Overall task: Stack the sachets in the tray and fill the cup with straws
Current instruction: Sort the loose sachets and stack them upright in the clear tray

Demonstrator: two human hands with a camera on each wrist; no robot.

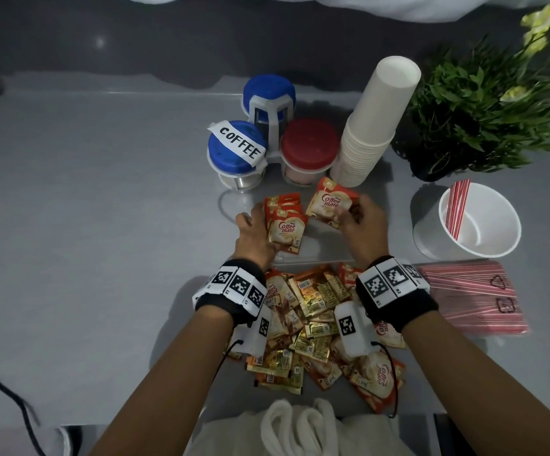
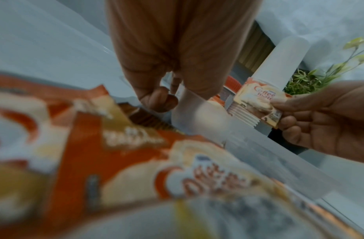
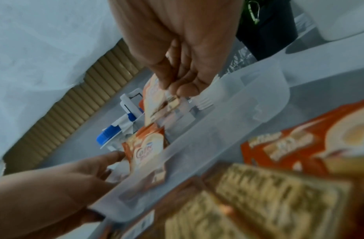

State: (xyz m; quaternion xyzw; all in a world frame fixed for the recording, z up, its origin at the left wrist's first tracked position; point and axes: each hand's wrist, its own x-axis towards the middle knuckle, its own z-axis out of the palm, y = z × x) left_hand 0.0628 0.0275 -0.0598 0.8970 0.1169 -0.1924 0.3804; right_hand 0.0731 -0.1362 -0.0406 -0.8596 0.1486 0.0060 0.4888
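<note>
Right hand [image 1: 360, 222]: one sachet [image 1: 329, 203] is pinched by its near edge, held above the clear tray [image 3: 197, 143]; long axis tilted up-left.
Left hand [image 1: 255, 232]: curled around the upright sachet row [image 1: 285, 222] in the tray's left part.
Relation: the held sachet lies just right of the row; the right hand is nearer the free space.
Cup [image 1: 500, 238]: well right on the surface, a few straws [image 1: 458, 209] are leaned inside.
Loose sachets [image 1: 316, 324]: heaped nearer the person, beneath the wrists.

a row of sachets [image 1: 285, 222] stands in the tray [image 3: 197, 137], loose sachets [image 1: 316, 324] lie before it, jars [image 1: 268, 126] behind, and the cup [image 1: 477, 222] with straws [image 1: 457, 209] to its right.
</note>
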